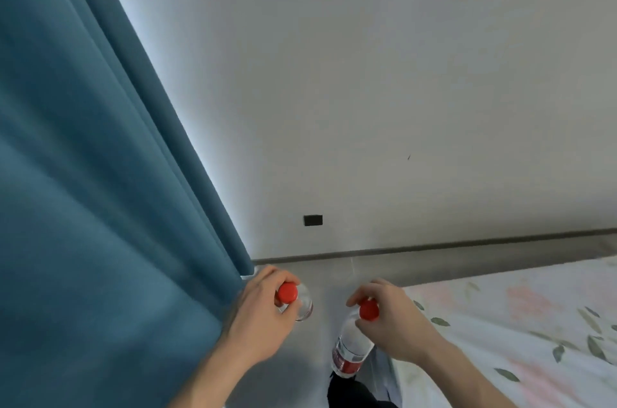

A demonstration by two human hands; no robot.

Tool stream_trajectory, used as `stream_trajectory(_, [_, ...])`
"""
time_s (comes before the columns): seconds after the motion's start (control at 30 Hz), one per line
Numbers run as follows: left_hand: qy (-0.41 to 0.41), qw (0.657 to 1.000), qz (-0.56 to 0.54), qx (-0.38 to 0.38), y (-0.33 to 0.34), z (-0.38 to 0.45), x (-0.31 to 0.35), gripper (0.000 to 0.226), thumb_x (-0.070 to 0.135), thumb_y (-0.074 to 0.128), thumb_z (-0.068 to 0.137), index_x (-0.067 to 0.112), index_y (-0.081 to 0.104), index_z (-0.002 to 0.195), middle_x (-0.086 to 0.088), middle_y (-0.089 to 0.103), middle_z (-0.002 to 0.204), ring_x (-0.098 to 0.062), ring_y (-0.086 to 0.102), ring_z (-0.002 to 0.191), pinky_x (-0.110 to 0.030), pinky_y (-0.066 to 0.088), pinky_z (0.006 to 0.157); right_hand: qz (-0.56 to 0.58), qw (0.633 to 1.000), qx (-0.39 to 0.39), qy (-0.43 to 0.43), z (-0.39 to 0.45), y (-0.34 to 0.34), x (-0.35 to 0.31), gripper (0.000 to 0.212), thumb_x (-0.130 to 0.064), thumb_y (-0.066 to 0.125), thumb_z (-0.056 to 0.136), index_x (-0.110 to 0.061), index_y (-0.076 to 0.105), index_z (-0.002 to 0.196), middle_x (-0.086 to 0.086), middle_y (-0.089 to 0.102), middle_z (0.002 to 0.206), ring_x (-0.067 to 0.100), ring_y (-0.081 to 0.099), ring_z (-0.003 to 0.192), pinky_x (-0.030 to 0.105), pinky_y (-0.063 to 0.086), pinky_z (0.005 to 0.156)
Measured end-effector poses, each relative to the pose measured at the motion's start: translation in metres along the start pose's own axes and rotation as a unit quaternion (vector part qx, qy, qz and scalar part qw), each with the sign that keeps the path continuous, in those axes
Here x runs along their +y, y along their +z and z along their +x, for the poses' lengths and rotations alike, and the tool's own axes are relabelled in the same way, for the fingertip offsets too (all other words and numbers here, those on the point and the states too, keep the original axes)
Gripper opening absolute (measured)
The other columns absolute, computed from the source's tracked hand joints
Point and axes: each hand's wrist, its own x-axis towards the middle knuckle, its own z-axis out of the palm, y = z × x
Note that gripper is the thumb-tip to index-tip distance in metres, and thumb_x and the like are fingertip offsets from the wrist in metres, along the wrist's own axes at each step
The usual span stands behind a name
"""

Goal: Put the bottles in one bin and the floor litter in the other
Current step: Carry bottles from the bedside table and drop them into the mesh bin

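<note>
Curtain (83, 173), blue and heavy, fills the left of the view beside a pale wall (367, 73) with a small dark socket (313, 220), while a floral bedspread (517, 324) covers the near right above a strip of grey floor (434, 265). Left hand (258, 310) curls its fingers round the neck of a clear bottle (304, 302) just under its red cap (287, 293). Right hand (389, 320) pinches a second clear bottle (350, 351) by its own red cap (369, 309), the bottle hanging below the fingers, its red label too blurred to read.
</note>
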Motion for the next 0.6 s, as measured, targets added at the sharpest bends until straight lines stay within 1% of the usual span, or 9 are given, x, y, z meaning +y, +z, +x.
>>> stream_trajectory(0.07, [0.015, 1.0, 0.011, -0.014, 0.003, 0.043, 0.012, 0.019, 0.037, 0.069, 0.088, 0.044, 0.061, 0.103, 0.03, 0.052, 0.107, 0.0, 0.06, 0.091, -0.018, 0.049, 0.079, 0.011, 1.0, 0.01, 0.012, 0.03, -0.019, 0.011, 0.031, -0.014, 0.062, 0.077, -0.038, 0.07, 0.095, -0.017, 0.059, 0.101, 0.001, 0.058, 0.09, 0.012, 0.042, 0.068])
stream_trajectory(0.17, [0.027, 0.999, 0.027, -0.037, 0.005, 0.107, 0.032, 0.019, 0.041, 0.067, 0.09, 0.046, 0.059, 0.107, 0.033, 0.05, 0.11, 0.0, 0.059, 0.093, -0.019, 0.05, 0.081, 0.015, 0.999, 0.017, 0.024, 0.075, -0.053, 0.025, 0.03, -0.015, 0.061, 0.077, -0.038, 0.07, 0.096, -0.016, 0.059, 0.1, 0.002, 0.059, 0.09, 0.012, 0.043, 0.07])
stream_trajectory(0.27, [0.043, 0.998, 0.026, -0.041, 0.004, 0.168, 0.058, 0.022, 0.039, 0.068, 0.09, 0.046, 0.059, 0.11, 0.032, 0.05, 0.111, 0.003, 0.059, 0.093, -0.017, 0.05, 0.082, 0.019, 0.999, 0.021, 0.029, 0.116, -0.093, 0.039, 0.031, -0.014, 0.06, 0.077, -0.036, 0.071, 0.096, -0.017, 0.058, 0.1, 0.0, 0.058, 0.091, 0.01, 0.043, 0.073])
stream_trajectory(0.37, [0.065, 0.996, 0.022, -0.049, 0.005, 0.224, 0.081, 0.024, 0.036, 0.07, 0.089, 0.045, 0.06, 0.109, 0.031, 0.052, 0.11, 0.005, 0.06, 0.092, -0.018, 0.052, 0.08, 0.013, 0.999, 0.032, 0.037, 0.153, -0.136, 0.053, 0.033, -0.013, 0.06, 0.078, -0.036, 0.07, 0.098, -0.018, 0.056, 0.101, 0.0, 0.057, 0.093, 0.013, 0.045, 0.077])
stream_trajectory(0.47, [0.086, 0.994, 0.02, -0.071, 0.012, 0.269, 0.103, 0.021, 0.034, 0.07, 0.088, 0.044, 0.06, 0.104, 0.03, 0.052, 0.11, 0.005, 0.06, 0.091, -0.018, 0.052, 0.076, 0.026, 0.997, 0.053, 0.05, 0.182, -0.166, 0.067, 0.033, -0.011, 0.059, 0.079, -0.037, 0.069, 0.097, -0.018, 0.056, 0.1, -0.001, 0.057, 0.093, 0.013, 0.044, 0.076])
stream_trajectory(0.6, [0.129, 0.985, 0.033, -0.108, 0.03, 0.338, 0.134, 0.018, 0.037, 0.067, 0.088, 0.042, 0.061, 0.104, 0.028, 0.054, 0.109, 0.004, 0.06, 0.088, -0.022, 0.053, 0.077, 0.044, 0.992, 0.082, 0.083, 0.215, -0.198, 0.092, 0.035, -0.011, 0.054, 0.08, -0.041, 0.066, 0.094, -0.019, 0.055, 0.099, 0.002, 0.057, 0.093, 0.016, 0.044, 0.075])
